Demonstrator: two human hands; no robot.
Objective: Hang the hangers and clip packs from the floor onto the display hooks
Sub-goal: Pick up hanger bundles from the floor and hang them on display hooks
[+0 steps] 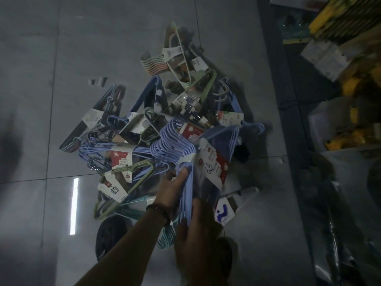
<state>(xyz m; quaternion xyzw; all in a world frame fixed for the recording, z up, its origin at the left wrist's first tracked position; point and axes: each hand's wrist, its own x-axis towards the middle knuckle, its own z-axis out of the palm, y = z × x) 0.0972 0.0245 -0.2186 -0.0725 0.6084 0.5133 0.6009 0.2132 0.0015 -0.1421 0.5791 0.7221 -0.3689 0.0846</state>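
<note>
A pile of bundled hangers [160, 124] lies on the grey tiled floor, in blue, green and teal, most with paper labels. Above its near edge I hold one bundle of light blue hangers [186, 153] with a red and white label [212, 168]. My left hand [172, 187], with a bead bracelet at the wrist, grips the bundle's lower bars from the left. My right hand [195, 228] grips the same bars lower down. A clip pack [188, 105] with a dark card sits near the middle of the pile. No display hooks are in view.
A shelf base runs along the right, with yellow goods [338, 15] and white boxes [327, 56] on the shelves. A white bin [338, 129] stands on the right. A dark round object [112, 234] lies by the pile's near edge. Open tiled floor [61, 58] spreads to the left.
</note>
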